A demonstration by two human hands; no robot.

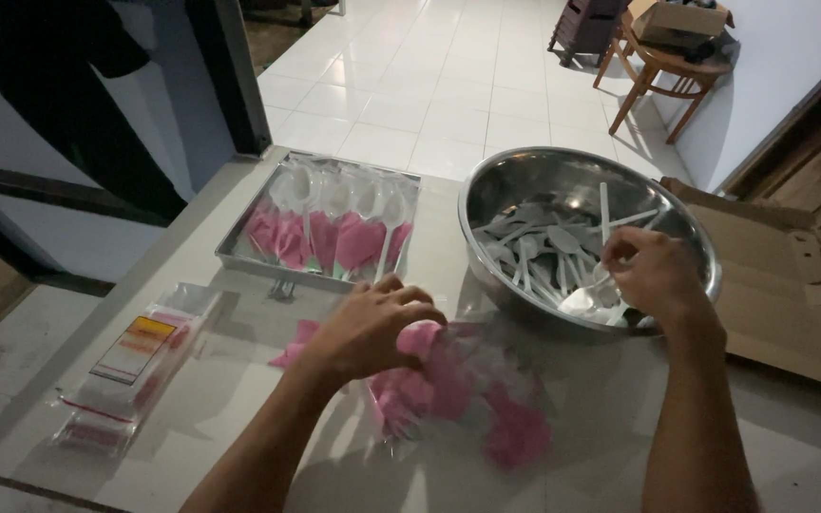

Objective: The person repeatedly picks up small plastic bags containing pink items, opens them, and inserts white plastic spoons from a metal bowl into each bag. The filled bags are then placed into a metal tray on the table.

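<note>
My left hand (372, 325) rests on a pile of clear plastic bags with pink napkins (467, 394) on the table, its fingers closed over one pink napkin at the top of the pile. My right hand (653, 275) reaches over the near rim of a large steel bowl (486, 180) and pinches a white plastic spoon (593, 285) among several white plastic spoons (539, 242) lying inside. Behind the left hand, a flat metal tray (239, 249) holds several packed bags, each with a spoon and a pink napkin (334, 233).
A stack of small clear zip bags with a labelled card (130, 366) lies at the left of the table. Flattened cardboard (791, 285) lies to the right of the bowl. Beyond the table, a white tiled floor and a wooden stool (662, 81) carrying a box.
</note>
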